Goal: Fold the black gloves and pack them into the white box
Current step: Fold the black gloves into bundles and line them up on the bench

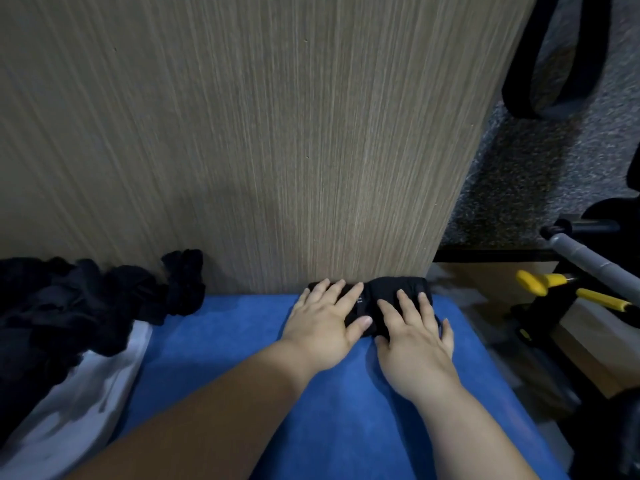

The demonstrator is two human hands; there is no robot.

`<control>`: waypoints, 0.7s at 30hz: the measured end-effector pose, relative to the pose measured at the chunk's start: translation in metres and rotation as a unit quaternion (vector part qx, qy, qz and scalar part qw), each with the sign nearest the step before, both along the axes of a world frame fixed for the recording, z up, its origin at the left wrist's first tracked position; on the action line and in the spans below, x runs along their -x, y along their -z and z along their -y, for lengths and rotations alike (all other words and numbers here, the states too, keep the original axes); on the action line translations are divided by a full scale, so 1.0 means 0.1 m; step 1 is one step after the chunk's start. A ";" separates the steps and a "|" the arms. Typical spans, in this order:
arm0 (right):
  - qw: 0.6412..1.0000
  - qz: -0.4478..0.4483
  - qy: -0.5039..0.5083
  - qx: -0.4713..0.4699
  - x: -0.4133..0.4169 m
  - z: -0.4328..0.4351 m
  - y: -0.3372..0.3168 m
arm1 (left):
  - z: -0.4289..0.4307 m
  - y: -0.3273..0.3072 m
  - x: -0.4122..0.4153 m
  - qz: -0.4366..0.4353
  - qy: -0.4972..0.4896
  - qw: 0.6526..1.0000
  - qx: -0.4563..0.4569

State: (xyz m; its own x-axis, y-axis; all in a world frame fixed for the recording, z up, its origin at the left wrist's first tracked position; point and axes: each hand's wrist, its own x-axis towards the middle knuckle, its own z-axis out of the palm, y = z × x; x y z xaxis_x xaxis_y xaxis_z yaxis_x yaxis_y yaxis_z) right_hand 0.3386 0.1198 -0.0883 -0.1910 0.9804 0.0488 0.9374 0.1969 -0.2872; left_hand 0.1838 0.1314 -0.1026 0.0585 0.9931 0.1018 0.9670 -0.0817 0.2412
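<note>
A folded black glove [377, 294] lies on the blue mat [242, 341], against the foot of a wood-grain panel. My left hand [323, 323] lies flat on its left part, fingers straight and spread. Flat on its right part presses my right hand [415, 341], also with straight fingers. At the left edge a heap of black gloves [69, 303] spills over the white box [86, 393], which shows only in part under the heap.
The wood-grain panel [242, 133] stands straight ahead. To the right of the mat are a yellow-handled tool [568, 289], a grey bar [585, 258] and black chair parts over speckled carpet [540, 161].
</note>
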 end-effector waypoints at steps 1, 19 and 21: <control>1.000 -0.002 -0.001 0.004 0.00 0.00 0.00 | 0.00 0.00 -0.02 0.007 0.001 1.000 0.005; 1.000 -0.028 -0.004 0.011 0.00 -0.02 0.04 | 0.00 -0.13 -0.15 -0.037 -0.014 0.998 0.053; 0.999 -0.036 -0.004 0.003 0.00 0.00 0.01 | 0.05 -0.19 -0.18 -0.039 -0.021 0.998 0.038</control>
State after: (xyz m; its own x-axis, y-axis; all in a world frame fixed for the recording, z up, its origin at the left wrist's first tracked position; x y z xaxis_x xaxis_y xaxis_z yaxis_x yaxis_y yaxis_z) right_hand 0.3383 0.1202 -0.0898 -0.1953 0.9791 0.0576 0.9123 0.2029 -0.3558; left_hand 0.2013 0.1267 -0.0840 0.0219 0.9995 0.0227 0.9852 -0.0254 0.1692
